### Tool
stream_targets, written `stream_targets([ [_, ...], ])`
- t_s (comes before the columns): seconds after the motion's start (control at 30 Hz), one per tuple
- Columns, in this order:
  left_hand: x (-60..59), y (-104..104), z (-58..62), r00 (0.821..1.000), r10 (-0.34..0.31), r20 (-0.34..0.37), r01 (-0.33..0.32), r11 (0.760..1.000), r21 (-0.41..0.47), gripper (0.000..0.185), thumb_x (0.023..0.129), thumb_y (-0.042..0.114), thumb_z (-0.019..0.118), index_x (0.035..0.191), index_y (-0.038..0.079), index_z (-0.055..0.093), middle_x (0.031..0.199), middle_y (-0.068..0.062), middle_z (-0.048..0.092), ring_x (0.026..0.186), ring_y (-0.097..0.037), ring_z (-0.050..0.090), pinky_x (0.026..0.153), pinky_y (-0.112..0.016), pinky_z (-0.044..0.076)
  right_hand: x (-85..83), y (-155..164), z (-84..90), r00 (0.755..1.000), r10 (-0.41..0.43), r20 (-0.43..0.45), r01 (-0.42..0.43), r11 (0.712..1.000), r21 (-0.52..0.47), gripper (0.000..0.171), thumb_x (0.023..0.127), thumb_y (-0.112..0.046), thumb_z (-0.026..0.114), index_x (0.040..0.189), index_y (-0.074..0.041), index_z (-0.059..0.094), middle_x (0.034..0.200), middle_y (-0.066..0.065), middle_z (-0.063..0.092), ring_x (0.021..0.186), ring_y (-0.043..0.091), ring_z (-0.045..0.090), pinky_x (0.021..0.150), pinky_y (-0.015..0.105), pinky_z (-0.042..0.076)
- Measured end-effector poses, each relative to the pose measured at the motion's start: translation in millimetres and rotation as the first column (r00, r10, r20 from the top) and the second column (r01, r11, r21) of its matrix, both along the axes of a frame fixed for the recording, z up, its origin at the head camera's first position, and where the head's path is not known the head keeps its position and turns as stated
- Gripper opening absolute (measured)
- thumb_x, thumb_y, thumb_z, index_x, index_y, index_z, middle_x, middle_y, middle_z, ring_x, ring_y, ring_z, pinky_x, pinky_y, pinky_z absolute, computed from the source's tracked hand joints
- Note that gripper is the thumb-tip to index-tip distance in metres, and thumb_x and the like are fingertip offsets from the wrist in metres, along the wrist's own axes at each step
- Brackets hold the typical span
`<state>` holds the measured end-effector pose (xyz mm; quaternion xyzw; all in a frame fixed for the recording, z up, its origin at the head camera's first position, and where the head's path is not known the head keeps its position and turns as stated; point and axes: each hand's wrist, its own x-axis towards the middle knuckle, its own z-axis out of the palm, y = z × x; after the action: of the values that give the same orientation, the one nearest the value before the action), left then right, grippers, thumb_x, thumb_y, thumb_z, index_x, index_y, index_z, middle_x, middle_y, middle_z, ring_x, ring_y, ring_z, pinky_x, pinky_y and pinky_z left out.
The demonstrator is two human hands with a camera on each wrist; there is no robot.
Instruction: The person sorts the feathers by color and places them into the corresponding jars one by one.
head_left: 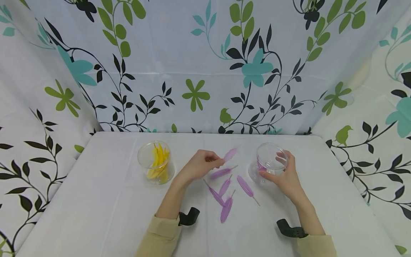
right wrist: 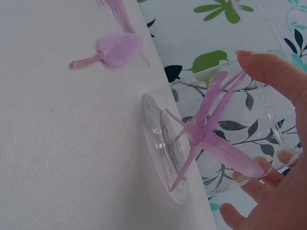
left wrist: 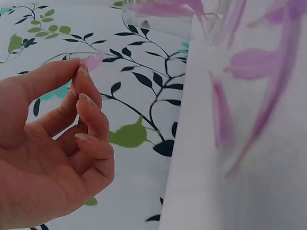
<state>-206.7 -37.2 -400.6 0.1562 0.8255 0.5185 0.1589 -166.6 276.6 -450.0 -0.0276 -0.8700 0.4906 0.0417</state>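
Floral sheeting is hanging behind a white table (head_left: 96, 200). At left a clear jar of yellow feathers (head_left: 156, 162) is standing. Next, the left hand (head_left: 199, 165) is pinching a purple feather (head_left: 229, 154) between thumb and fingertips — loose purple feathers (head_left: 224, 189) are lying below it — while the right hand (head_left: 285, 176) is wrapping around a clear jar (head_left: 269, 162) holding purple feathers.

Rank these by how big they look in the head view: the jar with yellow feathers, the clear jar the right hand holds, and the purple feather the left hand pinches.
1. and 2. The jar with yellow feathers and the clear jar look about alike; I would not rank them.
3. The purple feather pinched by the left hand is clearly smallest.
The right hand hides part of the clear jar.
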Motion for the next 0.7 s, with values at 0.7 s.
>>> stream_targets([
  [0.7, -11.0, 83, 34.8, 0.990, -0.140, -0.005, 0.139, 0.986, -0.097, 0.027, 0.094, 0.042, 0.068, 0.087, 0.016, 0.076, 0.091, 0.001, 0.072, 0.089, -0.012, 0.061, 0.079, -0.030, 0.050, 0.2, 1, 1.3, 1.000, 0.014, 0.018, -0.013, 1.000, -0.021, 0.114, 0.080, -0.037, 0.084, 0.156, -0.016, 0.001, 0.161, 0.015, 0.022, 0.149, 0.039, 0.023, 0.110, 0.071, 0.028],
])
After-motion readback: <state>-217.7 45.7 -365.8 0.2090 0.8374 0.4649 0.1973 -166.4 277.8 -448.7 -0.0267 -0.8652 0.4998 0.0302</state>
